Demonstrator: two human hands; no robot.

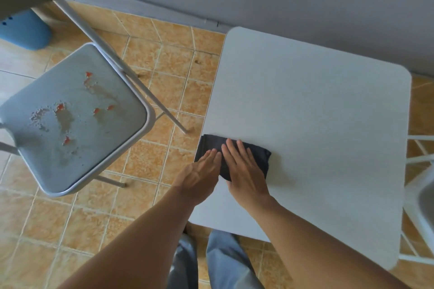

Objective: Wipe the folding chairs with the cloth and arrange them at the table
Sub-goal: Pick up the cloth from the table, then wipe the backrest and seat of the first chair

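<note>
The cloth (210, 142) lies folded flat on the bench (305, 112), at its left edge and toward its near-left corner. It is a dark, soft rectangle. Its long axis runs from the bench's left edge inward toward the middle, dipping slightly toward the near side at the inner end. The outer short end sits right at the bench's edge.

Both bare hands lie on it. The left grip (199, 173) is spread flat, fingers straight and together, with the fingertips on the cloth's outer half and the palm across the bench's edge. The right grip (244, 171) is also flat, fingers straight, pressing on the cloth's inner half. Neither is clamped on anything; they press and do not hold.

The cloth looks light and limp, so it would probably sag and unfold if lifted by one corner. A safer hold seems to be a pinch through all the folded layers at the outer end, or a gathering of the whole pad into one palm.

The folding chair (70, 119) stands left of the bench, apart from it. Its grey seat carries red spots and crumbs (61, 107), so wiping looks not yet done. A second chair (422, 159) shows only partly at the bench's right side.
</note>
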